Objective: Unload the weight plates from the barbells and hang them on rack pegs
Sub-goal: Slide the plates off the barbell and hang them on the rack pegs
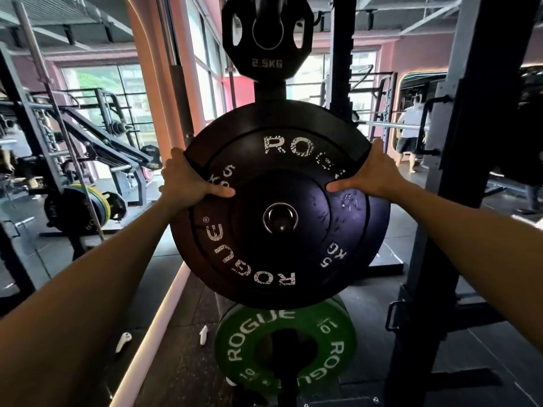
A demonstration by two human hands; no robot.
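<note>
Nearest the camera, two bare forearms reach forward to a black 5 kg plate (264,218), which stands on edge with its flat face turned toward the viewer and its bore axis running straight away from the camera. The left hand (188,183) grips the plate's upper left rim: thumb laid across the face toward the "5 KG" marking, fingers curled behind the edge and hidden. The right hand (370,174) grips the upper right rim likewise, thumb pressed flat on the face, fingers wrapped over the edge. The end of a rack peg (280,221) shows through the plate's centre hole, so the plate sits on the peg; a second dark plate (379,218) sits directly behind it, offset slightly to the right. Below, a green 10 kg plate (285,348) hangs on a lower peg of the same upright, face outward. Above, a black 2.5 kg plate (266,33) with grip cut-outs hangs on the top peg. Two small white objects (123,342) lie on the dark floor at lower left; what they are cannot be determined. Further left stand other machines and a stack of coloured plates (88,210). Far right, a person (411,136) in a white top stands beside a rack.
</note>
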